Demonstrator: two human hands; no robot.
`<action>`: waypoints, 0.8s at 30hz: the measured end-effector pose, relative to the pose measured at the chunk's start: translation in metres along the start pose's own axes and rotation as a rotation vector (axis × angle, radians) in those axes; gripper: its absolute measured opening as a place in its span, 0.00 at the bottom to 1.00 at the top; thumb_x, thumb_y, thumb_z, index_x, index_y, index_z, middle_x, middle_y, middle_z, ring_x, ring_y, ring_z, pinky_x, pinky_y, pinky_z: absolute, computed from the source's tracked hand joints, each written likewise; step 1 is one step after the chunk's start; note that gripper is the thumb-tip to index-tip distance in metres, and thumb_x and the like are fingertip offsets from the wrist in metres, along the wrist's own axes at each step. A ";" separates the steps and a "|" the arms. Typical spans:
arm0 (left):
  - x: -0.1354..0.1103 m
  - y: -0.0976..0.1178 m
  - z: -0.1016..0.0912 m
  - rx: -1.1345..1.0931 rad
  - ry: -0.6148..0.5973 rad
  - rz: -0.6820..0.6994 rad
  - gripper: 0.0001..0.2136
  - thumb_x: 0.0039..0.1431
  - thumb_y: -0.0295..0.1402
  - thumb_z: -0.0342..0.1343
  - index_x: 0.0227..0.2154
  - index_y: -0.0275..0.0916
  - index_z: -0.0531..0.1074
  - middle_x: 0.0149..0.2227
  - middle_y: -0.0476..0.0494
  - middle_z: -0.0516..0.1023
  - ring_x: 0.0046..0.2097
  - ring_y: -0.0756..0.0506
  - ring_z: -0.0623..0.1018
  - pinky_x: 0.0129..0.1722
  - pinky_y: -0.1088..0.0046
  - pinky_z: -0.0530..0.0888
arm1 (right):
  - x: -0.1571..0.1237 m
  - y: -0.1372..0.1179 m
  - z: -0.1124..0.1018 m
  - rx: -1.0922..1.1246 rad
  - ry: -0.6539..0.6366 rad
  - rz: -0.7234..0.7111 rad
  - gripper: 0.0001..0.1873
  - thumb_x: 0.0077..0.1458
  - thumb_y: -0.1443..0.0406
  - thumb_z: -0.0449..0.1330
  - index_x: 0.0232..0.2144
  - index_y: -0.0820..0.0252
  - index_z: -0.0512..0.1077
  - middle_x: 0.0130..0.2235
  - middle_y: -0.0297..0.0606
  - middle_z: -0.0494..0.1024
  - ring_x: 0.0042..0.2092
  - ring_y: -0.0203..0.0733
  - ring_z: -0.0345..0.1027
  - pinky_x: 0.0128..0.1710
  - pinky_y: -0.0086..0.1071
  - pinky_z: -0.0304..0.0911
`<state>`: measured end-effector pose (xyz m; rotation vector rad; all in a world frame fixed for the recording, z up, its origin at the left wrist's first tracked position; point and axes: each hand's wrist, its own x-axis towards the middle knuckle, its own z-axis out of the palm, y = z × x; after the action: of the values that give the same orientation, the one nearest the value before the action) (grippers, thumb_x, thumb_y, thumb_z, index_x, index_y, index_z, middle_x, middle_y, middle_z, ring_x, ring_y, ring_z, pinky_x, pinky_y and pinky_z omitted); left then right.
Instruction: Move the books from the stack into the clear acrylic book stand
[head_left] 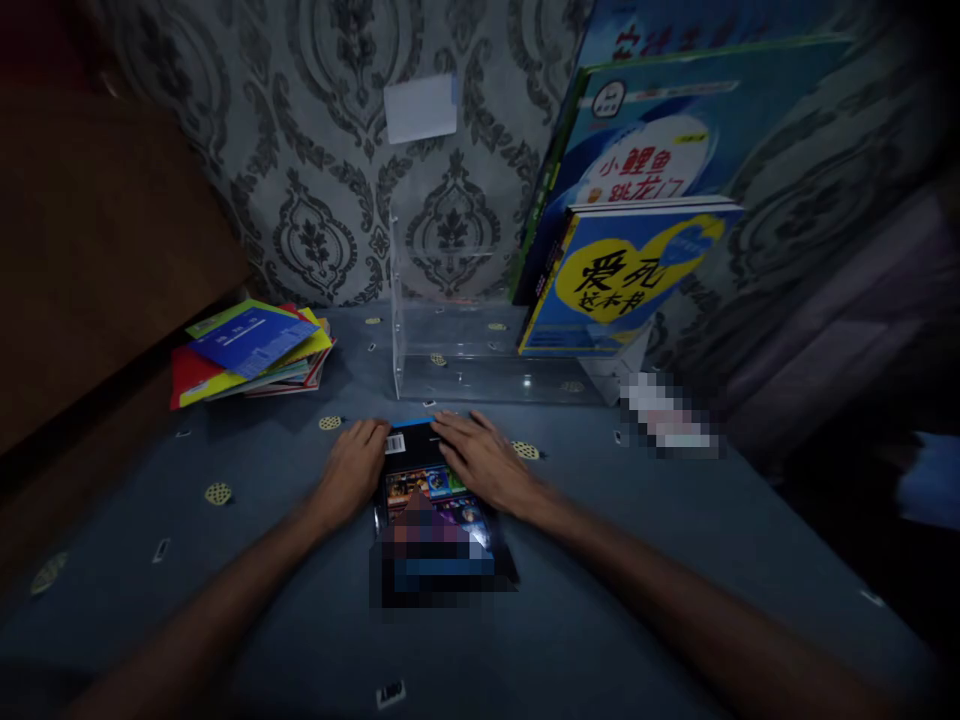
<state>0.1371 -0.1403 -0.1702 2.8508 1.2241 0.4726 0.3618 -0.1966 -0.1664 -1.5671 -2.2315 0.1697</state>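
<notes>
- Touching black-covered book, lying on table before clear plastic rack.
- Curling left-hand grip along left edge (cannot tell if clamped).
- Laying right-hand grip, loosely spread, over far right corner.

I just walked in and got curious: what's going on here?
A person has both hands on a dark book lying on a patterned cloth: the left hand at its left edge, the right hand over its upper right part. Beyond it is a clear stand, with a blue-and-yellow book in front at its right. A loose pile of colourful books lies to the left.
</notes>
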 end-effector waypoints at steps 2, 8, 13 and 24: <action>0.001 0.000 0.001 0.026 0.001 0.010 0.15 0.65 0.24 0.41 0.49 0.38 0.68 0.48 0.40 0.73 0.48 0.42 0.72 0.51 0.61 0.70 | -0.005 0.006 -0.002 0.018 -0.015 0.024 0.22 0.65 0.66 0.49 0.59 0.62 0.66 0.62 0.46 0.68 0.64 0.47 0.59 0.65 0.54 0.49; 0.011 -0.003 0.002 0.094 -0.024 0.063 0.15 0.65 0.24 0.42 0.51 0.37 0.68 0.50 0.37 0.73 0.48 0.41 0.72 0.48 0.61 0.71 | -0.009 0.011 0.001 0.072 0.047 0.035 0.20 0.63 0.66 0.53 0.56 0.62 0.69 0.60 0.47 0.71 0.62 0.48 0.61 0.64 0.54 0.50; 0.026 -0.001 -0.009 0.202 -0.085 0.162 0.15 0.66 0.25 0.45 0.52 0.36 0.69 0.52 0.36 0.71 0.51 0.38 0.70 0.49 0.60 0.70 | -0.010 0.020 -0.002 0.239 0.146 0.040 0.17 0.61 0.69 0.53 0.50 0.61 0.73 0.50 0.45 0.78 0.53 0.48 0.68 0.55 0.47 0.62; 0.035 0.073 -0.022 0.218 -0.203 0.044 0.16 0.68 0.40 0.47 0.44 0.32 0.72 0.45 0.34 0.73 0.49 0.36 0.72 0.47 0.58 0.71 | -0.007 0.039 -0.002 0.520 0.294 0.204 0.19 0.61 0.71 0.50 0.51 0.60 0.71 0.42 0.40 0.81 0.46 0.42 0.74 0.50 0.39 0.65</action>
<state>0.2056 -0.1687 -0.1310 3.0152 1.2482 0.0485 0.3989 -0.1893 -0.1794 -1.4141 -1.6316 0.4996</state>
